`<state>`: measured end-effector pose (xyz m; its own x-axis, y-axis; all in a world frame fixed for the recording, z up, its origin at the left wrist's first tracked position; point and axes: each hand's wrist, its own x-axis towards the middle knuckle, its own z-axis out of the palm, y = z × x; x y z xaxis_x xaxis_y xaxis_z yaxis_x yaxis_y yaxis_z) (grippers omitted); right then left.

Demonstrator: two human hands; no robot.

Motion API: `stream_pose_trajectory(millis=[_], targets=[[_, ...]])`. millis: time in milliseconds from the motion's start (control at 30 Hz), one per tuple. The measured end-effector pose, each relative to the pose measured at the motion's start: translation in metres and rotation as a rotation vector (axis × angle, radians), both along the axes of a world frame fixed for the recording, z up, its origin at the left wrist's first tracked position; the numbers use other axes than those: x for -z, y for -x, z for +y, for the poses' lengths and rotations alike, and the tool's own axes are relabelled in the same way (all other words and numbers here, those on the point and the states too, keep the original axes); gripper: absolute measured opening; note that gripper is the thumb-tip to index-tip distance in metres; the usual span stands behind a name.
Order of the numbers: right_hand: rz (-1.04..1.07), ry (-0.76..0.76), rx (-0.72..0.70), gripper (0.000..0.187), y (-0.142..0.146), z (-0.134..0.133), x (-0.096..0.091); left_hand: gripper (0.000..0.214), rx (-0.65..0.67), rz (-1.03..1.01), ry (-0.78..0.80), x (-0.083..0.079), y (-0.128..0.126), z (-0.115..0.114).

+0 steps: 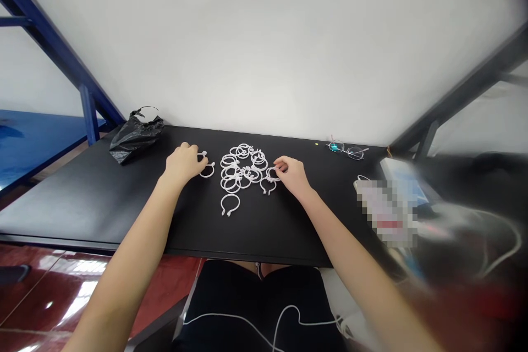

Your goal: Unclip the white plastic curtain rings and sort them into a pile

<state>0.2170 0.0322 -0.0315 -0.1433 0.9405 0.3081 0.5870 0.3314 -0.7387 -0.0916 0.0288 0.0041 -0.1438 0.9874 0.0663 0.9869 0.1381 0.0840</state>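
Observation:
A heap of several white plastic rings [243, 168] lies on the black table [82, 203] near the wall. My left hand [183, 164] rests left of the heap, its fingertips pinching a white ring [207, 169] that lies apart from the pile. My right hand [293, 175] is at the heap's right edge, fingers curled on another white ring [270, 176]. One open ring [230, 204] lies alone in front of the heap, nearer to me.
A crumpled black plastic bag [135, 136] sits at the table's back left. Eyeglasses [346, 149] lie at the back right. A blurred-out item [385, 212] and white cables [501, 253] are on the right. Blue metal frame [88, 110] stands left.

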Motion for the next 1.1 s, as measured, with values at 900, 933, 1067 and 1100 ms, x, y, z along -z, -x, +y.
stream_pose_trajectory(millis=[900,933,1067,1100], targets=[[0.336,-0.003,0.072,0.016,0.007,-0.007,-0.018,0.045,0.799,-0.286,-0.144,0.021,-0.049,-0.008],[0.349,-0.005,0.08,0.017,0.007,-0.007,-0.018,0.044,0.803,-0.298,-0.14,0.021,-0.051,-0.009],[0.406,0.005,0.1,0.021,0.008,-0.007,-0.02,0.04,0.829,-0.324,-0.139,0.022,-0.056,-0.012],[0.422,0.014,0.106,0.022,0.009,-0.008,-0.02,0.039,0.835,-0.333,-0.146,0.022,-0.057,-0.012]])
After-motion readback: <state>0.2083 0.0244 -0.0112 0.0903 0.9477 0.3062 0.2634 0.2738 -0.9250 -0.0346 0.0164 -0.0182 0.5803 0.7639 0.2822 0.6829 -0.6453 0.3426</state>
